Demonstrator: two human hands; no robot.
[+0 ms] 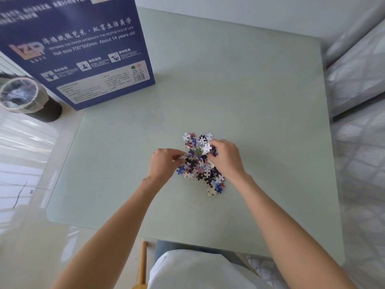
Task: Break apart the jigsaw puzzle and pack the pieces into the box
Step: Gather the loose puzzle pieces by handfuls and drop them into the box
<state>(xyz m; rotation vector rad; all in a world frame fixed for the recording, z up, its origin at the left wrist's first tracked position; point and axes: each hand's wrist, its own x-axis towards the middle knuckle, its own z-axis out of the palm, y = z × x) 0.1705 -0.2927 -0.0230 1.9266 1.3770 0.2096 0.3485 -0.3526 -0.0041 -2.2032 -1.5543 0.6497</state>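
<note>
A small heap of loose and joined jigsaw pieces point(200, 163) lies in the middle of the pale green table point(250, 90). My left hand point(163, 163) pinches a few joined pieces at the heap's left edge. On the heap's upper right, my right hand point(226, 157) grips white and dark pieces. The dark blue puzzle box point(79, 49) stands upright at the table's far left corner, well away from both hands.
A black waste bin point(27, 99) lined with clear plastic stands on the floor left of the table. A bed with a patterned cover point(360, 101) runs along the right side. A wooden chair part point(142, 265) shows near my lap.
</note>
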